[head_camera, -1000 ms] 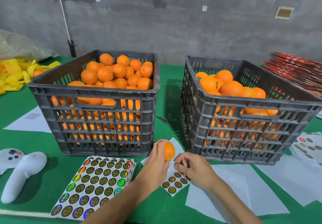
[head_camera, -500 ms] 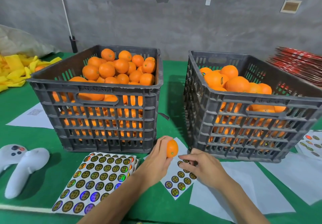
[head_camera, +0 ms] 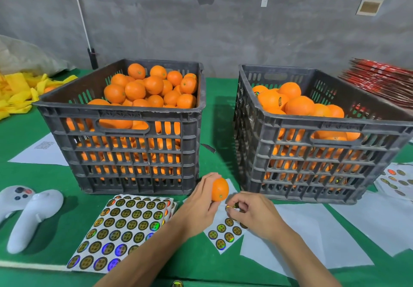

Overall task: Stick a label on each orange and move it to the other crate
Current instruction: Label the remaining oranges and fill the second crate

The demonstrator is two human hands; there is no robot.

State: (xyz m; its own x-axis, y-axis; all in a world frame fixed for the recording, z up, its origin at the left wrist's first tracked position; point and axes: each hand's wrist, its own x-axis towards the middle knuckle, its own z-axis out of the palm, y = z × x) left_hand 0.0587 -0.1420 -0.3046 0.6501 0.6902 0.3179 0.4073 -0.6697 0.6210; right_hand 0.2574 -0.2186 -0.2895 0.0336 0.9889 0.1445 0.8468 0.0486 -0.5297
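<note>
Two grips at work: left hand (head_camera: 201,206) curls its fingers round one orange (head_camera: 220,189), held just off the desk (head_camera: 201,262) in front of the gap between the crates. Right hand (head_camera: 252,214) pinches a small gold label (head_camera: 232,207) between thumb and fingertips, just beside the orange's lower edge, not clearly touching it. Under both hands lies a small label sheet (head_camera: 225,234) with a few round stickers left.

Versus half a second ago: the right hand has come up off the small sheet with the label and closed in on the orange; the left hand's hold looks unchanged.

Left crate (head_camera: 125,143) is heaped with oranges; right crate (head_camera: 312,159) holds fewer, one showing a label on top. A full sticker sheet (head_camera: 120,231) lies at the left crate's foot. Two white controllers (head_camera: 29,215) rest at the near left. White backing papers (head_camera: 301,237) are spread at right, another used sheet (head_camera: 397,181) at the far right edge. Desk is covered in green felt. Yellow wrappers (head_camera: 17,92) pile up far left, red-striped sheets (head_camera: 380,81) are stacked far right. Grey concrete wall (head_camera: 223,29) behind, blue posters along its top.
</note>
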